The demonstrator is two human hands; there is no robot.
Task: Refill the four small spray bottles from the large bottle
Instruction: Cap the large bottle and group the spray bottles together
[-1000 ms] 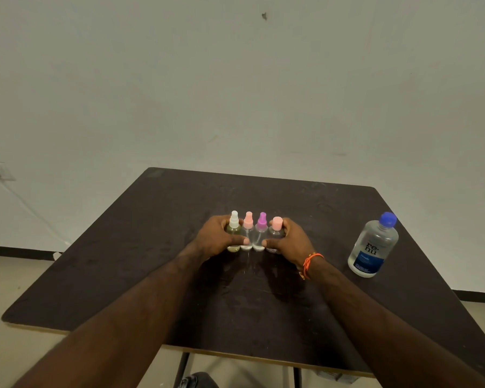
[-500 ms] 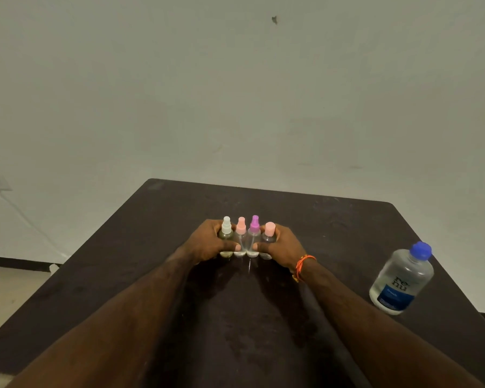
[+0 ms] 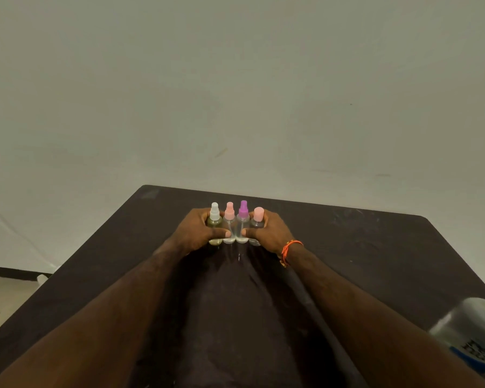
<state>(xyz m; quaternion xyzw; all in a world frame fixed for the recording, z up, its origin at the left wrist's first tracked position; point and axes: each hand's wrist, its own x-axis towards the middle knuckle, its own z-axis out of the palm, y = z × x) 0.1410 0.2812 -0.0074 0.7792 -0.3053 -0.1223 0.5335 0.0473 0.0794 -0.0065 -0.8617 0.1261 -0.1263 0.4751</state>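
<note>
Head view: nearest, at the right edge, the large bottle [image 3: 472, 331] stands on the counter [image 3: 375, 247], blurred. Farther out, the left hand [image 3: 198, 233] and right hand [image 3: 268, 233] clasp the four small spray bottles [image 3: 235, 228] in an upright row from both ends. They look light, smooth, easily toppled; best held round the body, below the cap.

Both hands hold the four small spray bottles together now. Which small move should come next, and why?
Probably let go and have the right hand reach for the large bottle at the right edge: all four spray bottles, gripped with the left hand, stand upright, capped, and the large bottle is untouched.
</note>
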